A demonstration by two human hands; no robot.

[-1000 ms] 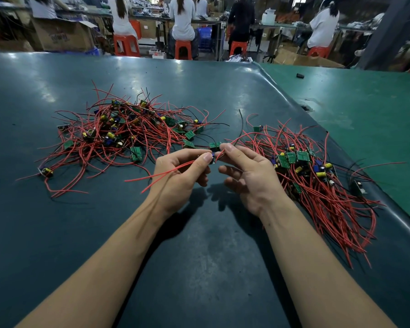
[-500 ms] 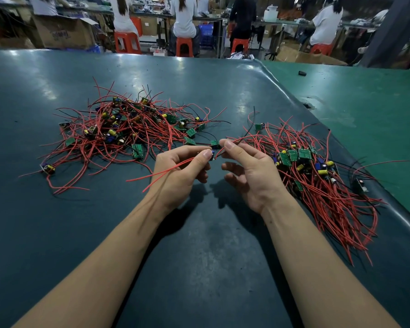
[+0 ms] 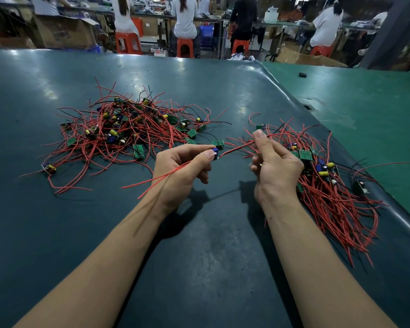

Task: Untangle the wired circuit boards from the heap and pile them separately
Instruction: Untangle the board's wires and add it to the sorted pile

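A tangled heap (image 3: 128,131) of small green circuit boards with red and black wires lies on the dark table, left of centre. A second pile (image 3: 327,185) of boards with their red wires lying alongside each other sits at the right, partly behind my right hand. My left hand (image 3: 182,169) pinches one small circuit board (image 3: 214,153) between thumb and forefinger; its red wires trail back over my left wrist. My right hand (image 3: 273,162) pinches the red wires (image 3: 237,147) that run from that board, holding them taut between the hands.
The dark table (image 3: 199,256) has a raised right edge (image 3: 294,102), with a green table (image 3: 365,110) beyond it carrying a small black object (image 3: 302,74). Several people sit on orange stools (image 3: 184,47) at benches far behind. Cardboard boxes (image 3: 64,31) stand at the back left.
My hands have drawn apart: the right hand slid rightward and up along the red wires while the left kept hold of the board. The wires between them are now stretched out.
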